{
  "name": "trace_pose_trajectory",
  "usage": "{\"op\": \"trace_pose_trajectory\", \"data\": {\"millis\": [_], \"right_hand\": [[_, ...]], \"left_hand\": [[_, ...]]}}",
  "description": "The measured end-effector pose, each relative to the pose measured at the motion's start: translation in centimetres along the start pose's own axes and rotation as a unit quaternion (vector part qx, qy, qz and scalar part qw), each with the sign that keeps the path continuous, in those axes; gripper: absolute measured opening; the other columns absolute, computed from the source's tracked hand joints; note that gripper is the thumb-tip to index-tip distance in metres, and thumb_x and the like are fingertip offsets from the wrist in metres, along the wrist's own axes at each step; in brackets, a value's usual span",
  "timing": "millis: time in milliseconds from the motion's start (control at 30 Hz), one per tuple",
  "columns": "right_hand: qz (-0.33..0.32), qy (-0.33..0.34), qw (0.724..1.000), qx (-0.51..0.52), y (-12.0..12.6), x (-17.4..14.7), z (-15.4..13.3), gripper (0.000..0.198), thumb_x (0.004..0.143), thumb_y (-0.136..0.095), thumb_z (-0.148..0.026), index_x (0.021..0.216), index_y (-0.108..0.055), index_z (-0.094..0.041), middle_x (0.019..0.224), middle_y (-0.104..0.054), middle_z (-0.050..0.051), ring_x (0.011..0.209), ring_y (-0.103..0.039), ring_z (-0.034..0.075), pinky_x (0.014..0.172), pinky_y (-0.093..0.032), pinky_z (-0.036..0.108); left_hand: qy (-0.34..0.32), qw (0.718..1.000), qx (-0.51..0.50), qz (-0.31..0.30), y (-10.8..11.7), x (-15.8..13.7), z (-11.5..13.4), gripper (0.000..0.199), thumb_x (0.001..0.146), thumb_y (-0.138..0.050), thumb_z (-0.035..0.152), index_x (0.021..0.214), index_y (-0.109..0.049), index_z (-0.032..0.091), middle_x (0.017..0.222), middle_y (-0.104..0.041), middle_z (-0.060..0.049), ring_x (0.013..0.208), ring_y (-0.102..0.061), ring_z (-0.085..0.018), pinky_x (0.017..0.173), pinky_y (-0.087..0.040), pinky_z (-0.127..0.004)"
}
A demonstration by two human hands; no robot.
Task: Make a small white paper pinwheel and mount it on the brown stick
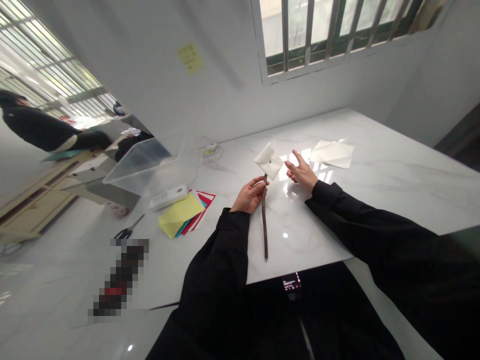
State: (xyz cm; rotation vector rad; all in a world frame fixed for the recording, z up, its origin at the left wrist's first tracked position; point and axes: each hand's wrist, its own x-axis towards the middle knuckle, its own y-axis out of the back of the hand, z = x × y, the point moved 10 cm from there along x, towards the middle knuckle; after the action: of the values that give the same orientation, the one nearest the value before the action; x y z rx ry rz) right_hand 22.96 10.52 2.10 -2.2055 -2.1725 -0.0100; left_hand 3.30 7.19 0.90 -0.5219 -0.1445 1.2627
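Note:
My left hand [250, 195] is closed round the upper part of a thin brown stick [264, 220], which hangs down toward the table's front edge. At the top of the stick sits a white folded paper pinwheel [269, 161] with a small dark dot at its centre. Just right of the pinwheel, my right hand [301, 172] is held with thumb and fingers apart and nothing in it. A few sheets of white paper [332, 153] lie on the table beyond that hand.
On the left are coloured papers [180, 215], a white power strip [168, 197], scissors [128, 231], a clear plastic bin [150, 165] and a blurred-out dark object [122, 277]. The marble-patterned table [393, 185] meets the wall behind. A person [37, 120] sits at the far left.

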Motion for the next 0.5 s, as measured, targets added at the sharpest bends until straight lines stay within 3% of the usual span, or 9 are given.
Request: {"op": "trace_pose_trajectory", "data": {"millis": [133, 200, 267, 333, 400, 500], "right_hand": [[-0.016, 0.011, 1.0, 0.003, 0.0, 0.2, -0.1, 0.1, 0.091, -0.066, -0.061, 0.166, -0.014, -0.022, 0.061, -0.054, -0.006, 0.046, -0.04, 0.01, 0.045, -0.032, 0.02], [-0.027, 0.008, 1.0, -0.013, -0.1, 0.3, 0.2, 0.091, 0.091, -0.065, -0.064, 0.162, -0.03, -0.02, 0.061, -0.054, -0.005, 0.046, -0.04, 0.01, 0.044, -0.031, 0.021], [-0.047, 0.002, 0.998, -0.049, -0.3, 0.5, 0.6, 0.077, 0.091, -0.06, -0.07, 0.142, -0.058, -0.013, 0.06, -0.055, -0.002, 0.045, -0.039, 0.009, 0.043, -0.029, 0.022], [-0.074, 0.005, 0.994, -0.083, -0.7, 0.6, 0.9, 0.072, 0.091, -0.054, -0.075, 0.111, -0.073, -0.009, 0.059, -0.054, 0.001, 0.046, -0.038, 0.008, 0.044, -0.028, 0.023], [-0.088, 0.019, 0.991, -0.095, -0.9, 0.7, 0.9, 0.071, 0.091, -0.051, -0.077, 0.097, -0.075, -0.01, 0.059, -0.053, 0.001, 0.046, -0.037, 0.008, 0.045, -0.029, 0.023], [-0.059, 0.02, 0.994, -0.087, -0.3, 0.9, 1.1, 0.065, 0.092, -0.056, -0.072, 0.109, -0.071, -0.01, 0.06, -0.055, 0.0, 0.046, -0.039, 0.008, 0.045, -0.031, 0.022]], "left_hand": [[0.013, 1.0, 0.01, -0.01, -0.1, 0.0, -0.3, 0.046, 0.068, -0.092, 0.022, 0.108, -0.071, 0.014, 0.094, -0.074, -0.006, 0.073, -0.066, -0.01, 0.07, -0.051, -0.022], [0.017, 1.0, 0.011, -0.012, -0.1, 0.0, -0.4, 0.046, 0.068, -0.092, 0.022, 0.108, -0.072, 0.014, 0.093, -0.074, -0.006, 0.073, -0.066, -0.011, 0.07, -0.051, -0.022], [0.016, 1.0, 0.008, -0.012, -0.1, 0.0, -0.3, 0.045, 0.069, -0.092, 0.022, 0.108, -0.071, 0.015, 0.094, -0.074, -0.007, 0.073, -0.066, -0.011, 0.07, -0.052, -0.023], [0.015, 1.0, 0.006, -0.011, -0.1, 0.0, -0.2, 0.045, 0.07, -0.091, 0.021, 0.109, -0.071, 0.015, 0.095, -0.074, -0.007, 0.072, -0.065, -0.01, 0.07, -0.052, -0.023], [0.015, 1.0, 0.006, -0.013, -0.2, -0.1, -0.2, 0.045, 0.07, -0.091, 0.021, 0.109, -0.071, 0.014, 0.095, -0.074, -0.007, 0.072, -0.065, -0.01, 0.07, -0.052, -0.022], [0.014, 1.0, 0.007, -0.015, -0.3, -0.1, -0.1, 0.045, 0.069, -0.091, 0.021, 0.109, -0.071, 0.014, 0.095, -0.074, -0.007, 0.073, -0.066, -0.01, 0.07, -0.052, -0.022]]}}
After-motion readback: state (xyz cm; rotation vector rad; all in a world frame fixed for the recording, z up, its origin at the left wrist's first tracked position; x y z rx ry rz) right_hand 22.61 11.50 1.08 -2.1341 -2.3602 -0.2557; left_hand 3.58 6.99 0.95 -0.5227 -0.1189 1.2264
